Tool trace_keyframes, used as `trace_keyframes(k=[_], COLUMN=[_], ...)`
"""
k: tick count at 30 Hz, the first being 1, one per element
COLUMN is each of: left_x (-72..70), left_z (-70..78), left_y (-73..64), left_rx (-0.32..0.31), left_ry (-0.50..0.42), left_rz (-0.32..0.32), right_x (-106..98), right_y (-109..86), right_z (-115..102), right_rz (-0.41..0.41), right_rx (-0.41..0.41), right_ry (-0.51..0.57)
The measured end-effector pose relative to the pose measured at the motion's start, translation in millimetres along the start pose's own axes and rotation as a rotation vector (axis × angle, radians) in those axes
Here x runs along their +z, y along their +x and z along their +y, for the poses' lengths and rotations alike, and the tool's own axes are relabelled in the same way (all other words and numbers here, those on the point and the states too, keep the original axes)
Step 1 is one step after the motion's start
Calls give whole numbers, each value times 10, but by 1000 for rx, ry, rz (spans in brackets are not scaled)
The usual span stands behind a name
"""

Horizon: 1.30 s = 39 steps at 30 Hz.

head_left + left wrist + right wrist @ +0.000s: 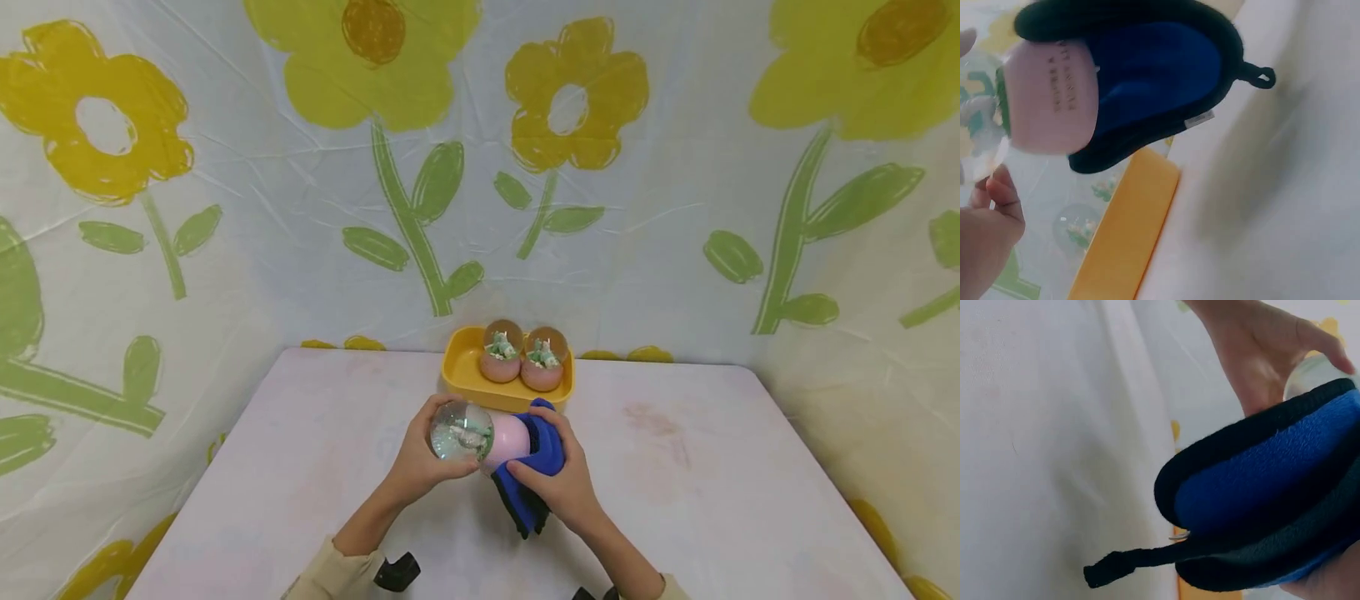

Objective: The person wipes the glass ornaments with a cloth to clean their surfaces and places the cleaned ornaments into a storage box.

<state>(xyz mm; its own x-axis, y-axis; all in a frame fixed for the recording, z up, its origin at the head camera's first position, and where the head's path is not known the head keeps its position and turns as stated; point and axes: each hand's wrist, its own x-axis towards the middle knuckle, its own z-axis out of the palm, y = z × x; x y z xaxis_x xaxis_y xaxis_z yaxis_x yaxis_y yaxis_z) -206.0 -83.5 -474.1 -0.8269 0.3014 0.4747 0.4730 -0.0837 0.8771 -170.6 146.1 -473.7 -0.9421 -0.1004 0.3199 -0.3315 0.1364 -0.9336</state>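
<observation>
A snow globe with a pink base is held tipped on its side above the table. My left hand grips its clear glass dome, thumb below and fingers above. In my right hand is a folded blue cloth with black edging, pressed around the end of the pink base. Gold lettering on the base shows in the left wrist view, where the cloth wraps the base's bottom and a small hanging loop sticks out. The right wrist view shows the folded cloth close up.
Behind the hands, a yellow tray stands near the table's back edge. Two more snow globes with pink bases, one left and one right, sit upright in it. A flower-printed curtain surrounds the white table.
</observation>
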Motion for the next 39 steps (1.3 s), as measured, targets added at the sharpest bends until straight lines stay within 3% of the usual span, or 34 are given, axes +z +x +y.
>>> trace_keyframes(k=[5,10,17,22,28,34,39], left_x=[-91,-213,-223,-240,-302,-346,-339], left_z=[-43,-131,-179,-218,-371,-519,-618], left_y=[154,357,698,908,1088,1263,1320], left_rx=[-40,-59,-34,7,-32,-93,-169], left_ry=[-11,55,87,200,314,326,351], left_rz=[118,214,191,215,221,233,230], right_x=[-57,-152,-321,-332,-312,-348,-425], right_y=[45,10,-92,-77,-57,-21,-36], right_z=[5,31,46,28,40,70,118], right_rz=[10,14,31,14,7,-2,0], right_rx=[-8,99,183,216,236,242,245], right_ry=[-35,-27,-45,-57,-85,-98,-105])
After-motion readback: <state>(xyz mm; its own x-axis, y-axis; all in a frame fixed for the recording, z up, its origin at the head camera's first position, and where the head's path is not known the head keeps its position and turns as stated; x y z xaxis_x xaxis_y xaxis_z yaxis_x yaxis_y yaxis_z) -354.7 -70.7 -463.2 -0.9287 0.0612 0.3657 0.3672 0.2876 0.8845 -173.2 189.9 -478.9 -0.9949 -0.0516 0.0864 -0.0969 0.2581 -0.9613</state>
